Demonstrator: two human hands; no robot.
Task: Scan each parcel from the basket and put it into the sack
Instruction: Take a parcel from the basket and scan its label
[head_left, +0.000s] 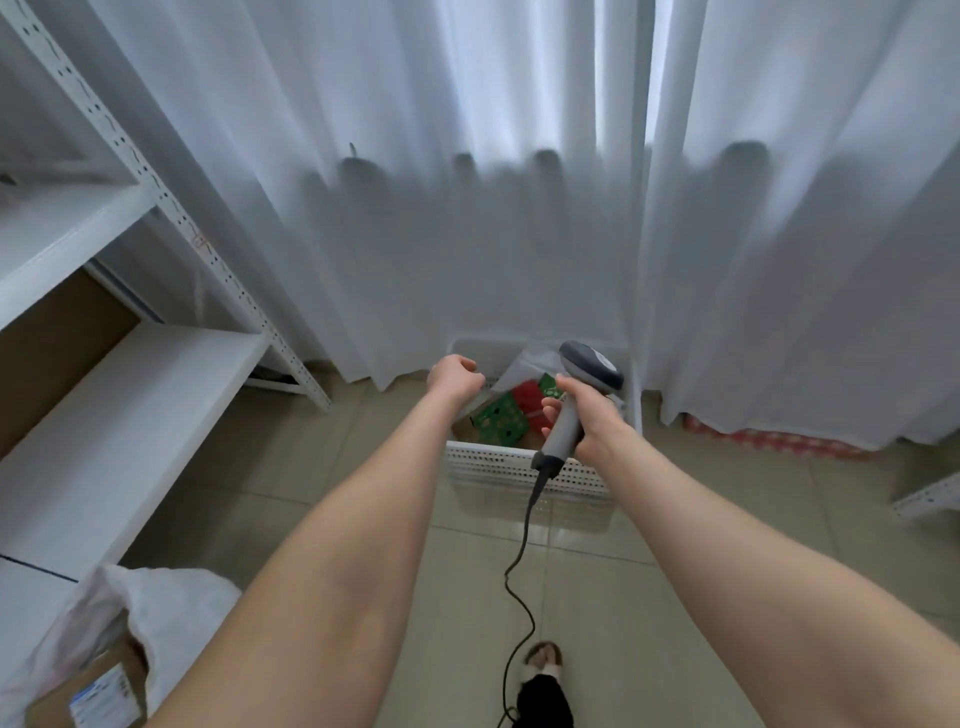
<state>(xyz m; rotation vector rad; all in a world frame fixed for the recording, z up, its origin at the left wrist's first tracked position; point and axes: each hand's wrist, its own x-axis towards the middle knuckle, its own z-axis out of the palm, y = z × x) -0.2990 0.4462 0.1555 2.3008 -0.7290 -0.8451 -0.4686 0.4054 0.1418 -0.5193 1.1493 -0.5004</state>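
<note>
Where the white curtain (467, 208) meets the tiled floor (675, 597), the following are on view.

Item one: a white perforated basket (498, 462), standing on the tiles straight ahead of the person. Contents, as far as they show: a green patterned parcel (501, 418) nearest the front wall, a red parcel (525, 396) just behind it, a grey plastic mailer (522, 364) leaning at the back, and brown cardboard beneath.

Item two: left hand (451, 375), reached out above the basket's left side, fingers curled beside a corner of the grey mailer. Whether it pinches that corner or holds nothing cannot be told.

Item three: right hand (592, 415), over the basket's right side, fingers and thumb wrapped round the handle of a grey barcode scanner (592, 364), head uppermost. A dark cable (519, 571) drops from the handle's base, crosses the basket's front wall and trails over the floor toward a sandalled foot (543, 657).

Item four: a white woven sack (166, 587), bottom left, mouth open, well apart from the basket. A labelled cardboard box (98, 686) lies inside it.

Item five: white metal shelving (130, 400) along the left, with brown cardboard on one level.
</note>
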